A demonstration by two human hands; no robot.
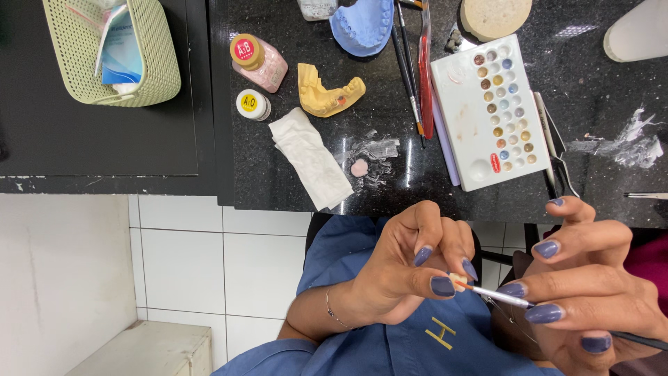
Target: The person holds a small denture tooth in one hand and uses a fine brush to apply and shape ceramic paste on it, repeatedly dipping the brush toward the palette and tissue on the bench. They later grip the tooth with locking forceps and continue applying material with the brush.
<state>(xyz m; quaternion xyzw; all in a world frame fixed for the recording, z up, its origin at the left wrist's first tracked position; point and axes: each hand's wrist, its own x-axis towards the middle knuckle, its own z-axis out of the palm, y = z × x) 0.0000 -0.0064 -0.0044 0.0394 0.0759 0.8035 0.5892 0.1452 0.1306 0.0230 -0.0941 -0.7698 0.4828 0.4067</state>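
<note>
Far left: pale green perforated basket on the dark side counter, packets inside.

Next, on the black speckled counter: pink jar with orange-and-gold lid, small white jar with yellow label just below it, folded white tissue lying diagonally.

Beside the pink jar: yellow dental cast. Blue dental cast at the top edge. Small pink blob on a clear smeared patch, just beside the tissue.

Centre: several brushes lying roughly parallel, touching the left side of the white palette with its rows of coloured wells. Round beige disc above the palette. Metal tweezers along its right edge. White smears on the counter far right.

Foreground: left hand, fingers closed, pinches a small cream tooth piece between thumb and fingertips, held over the lap, below the counter edge. Thin bracelet on that wrist.

Right hand, fingers clamped on a fine brush, pen-style. Brush tip touches the tooth piece.

Blue garment underneath both hands.
</note>
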